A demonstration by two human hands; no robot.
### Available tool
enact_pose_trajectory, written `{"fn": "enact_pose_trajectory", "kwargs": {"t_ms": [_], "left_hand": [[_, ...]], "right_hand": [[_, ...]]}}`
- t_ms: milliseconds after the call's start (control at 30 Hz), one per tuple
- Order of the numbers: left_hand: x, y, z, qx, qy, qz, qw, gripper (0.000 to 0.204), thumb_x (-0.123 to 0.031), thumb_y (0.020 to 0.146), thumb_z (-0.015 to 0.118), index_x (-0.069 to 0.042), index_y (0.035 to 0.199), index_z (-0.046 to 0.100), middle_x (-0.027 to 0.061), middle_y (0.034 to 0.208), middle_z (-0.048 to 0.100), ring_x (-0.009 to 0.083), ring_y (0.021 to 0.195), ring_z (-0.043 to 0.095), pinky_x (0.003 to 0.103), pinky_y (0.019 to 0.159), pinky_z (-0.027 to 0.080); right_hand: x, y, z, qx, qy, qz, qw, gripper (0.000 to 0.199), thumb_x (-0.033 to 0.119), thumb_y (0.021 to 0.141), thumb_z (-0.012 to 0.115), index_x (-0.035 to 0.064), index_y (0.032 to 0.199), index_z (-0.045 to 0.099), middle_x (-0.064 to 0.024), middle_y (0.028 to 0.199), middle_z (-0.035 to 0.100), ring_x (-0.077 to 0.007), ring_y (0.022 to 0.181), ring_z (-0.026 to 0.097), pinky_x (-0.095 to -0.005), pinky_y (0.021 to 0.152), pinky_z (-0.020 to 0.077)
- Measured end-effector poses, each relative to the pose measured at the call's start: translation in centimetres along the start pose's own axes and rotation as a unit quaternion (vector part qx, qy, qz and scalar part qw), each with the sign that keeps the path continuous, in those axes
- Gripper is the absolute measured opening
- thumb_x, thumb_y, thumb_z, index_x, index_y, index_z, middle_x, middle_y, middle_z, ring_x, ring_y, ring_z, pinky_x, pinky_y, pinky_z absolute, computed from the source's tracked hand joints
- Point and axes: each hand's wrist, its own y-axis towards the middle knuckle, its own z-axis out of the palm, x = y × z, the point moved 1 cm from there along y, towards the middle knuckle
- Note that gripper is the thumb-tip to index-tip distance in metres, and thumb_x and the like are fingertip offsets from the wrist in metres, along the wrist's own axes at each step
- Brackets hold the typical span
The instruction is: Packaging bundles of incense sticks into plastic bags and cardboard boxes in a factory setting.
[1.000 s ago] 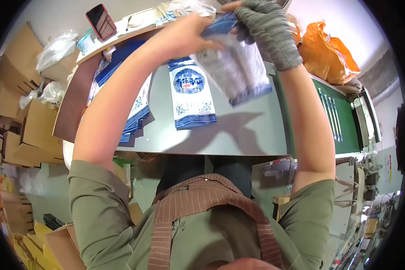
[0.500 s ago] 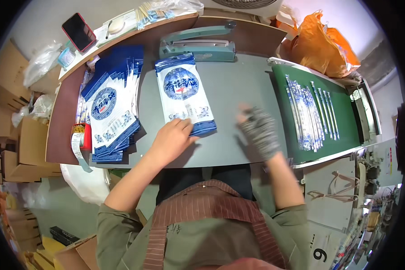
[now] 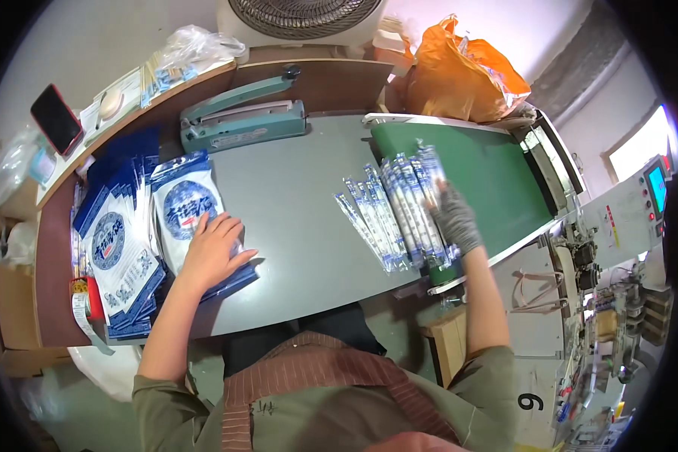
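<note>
My left hand (image 3: pixel 212 252) lies with fingers spread on a white pouch with blue ends and a round blue print (image 3: pixel 188 203). That pouch is left of the middle of the grey table. At the right, my right hand (image 3: pixel 456 218), in a grey striped fingerless glove, presses its stretched fingers against the right side of a row of slim wrapped sticks (image 3: pixel 403 211) in clear and blue film. The row lies side by side across the edge between the grey table top (image 3: pixel 301 188) and the green conveyor belt (image 3: pixel 490 166). Part of my right fingers is hidden by the sticks.
A stack of similar pouches (image 3: pixel 113 248) fans out at the left, beside a red tape dispenser (image 3: pixel 87 297). Behind stands a teal bag sealer (image 3: pixel 241 124) with its lever raised. A phone (image 3: pixel 56 120) leans on the shelf. An orange bag (image 3: pixel 463 75) sits behind the belt.
My right hand has reached right to the belt, and the sticks have slid left onto the table edge. My left hand has moved up the pouch. The whole view has turned toward the right.
</note>
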Motion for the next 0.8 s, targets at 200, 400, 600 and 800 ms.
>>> {"fn": "enact_pose_trajectory", "kwargs": {"t_ms": [200, 400, 600, 800], "left_hand": [[-10.1, 7.6, 7.7, -0.052, -0.579, -0.187, 0.792, 0.082, -0.044, 0.092, 0.053, 0.006, 0.145, 0.018, 0.0250, 0.152, 0.019, 0.0341, 0.142, 0.018, 0.037, 0.116, 0.015], [-13.5, 13.9, 8.2, -0.131, -0.765, -0.342, 0.530, 0.076, -0.033, 0.088, 0.064, 0.002, 0.140, 0.022, 0.0192, 0.134, 0.041, 0.0257, 0.117, 0.049, 0.041, 0.093, 0.044], [-10.8, 12.7, 7.9, -0.172, -0.774, -0.271, 0.545, 0.087, -0.036, 0.076, 0.073, 0.009, 0.135, 0.028, 0.0284, 0.126, 0.047, 0.0360, 0.106, 0.053, 0.044, 0.096, 0.041], [-12.6, 7.7, -4.4, -0.440, -0.407, 0.061, 0.798, 0.124, -0.043, 0.069, 0.081, -0.002, 0.149, -0.005, 0.0221, 0.152, 0.015, 0.0388, 0.132, 0.030, 0.045, 0.108, 0.028]], "right_hand": [[16.1, -1.3, 0.3, 0.065, 0.032, -0.025, 0.997, 0.066, 0.047, 0.092, 0.046, 0.0019, 0.139, 0.039, -0.0259, 0.141, 0.040, -0.0365, 0.133, 0.037, -0.0414, 0.112, 0.0272], [13.4, 1.3, 6.5, -0.024, 0.105, 0.150, 0.983, 0.071, 0.053, 0.093, 0.044, 0.0029, 0.142, 0.034, -0.0271, 0.130, 0.050, -0.0376, 0.119, 0.051, -0.0409, 0.098, 0.0416], [22.1, 0.7, 8.6, 0.067, 0.565, 0.019, 0.822, 0.046, 0.022, 0.096, 0.049, 0.0013, 0.136, 0.038, -0.0166, 0.120, 0.053, -0.0256, 0.105, 0.054, -0.0353, 0.095, 0.0430], [23.9, 1.2, -6.5, 0.060, 0.823, 0.006, 0.565, 0.061, 0.022, 0.083, 0.070, 0.0007, 0.133, 0.042, -0.0088, 0.116, 0.055, -0.0198, 0.098, 0.058, -0.0330, 0.083, 0.0502]]}}
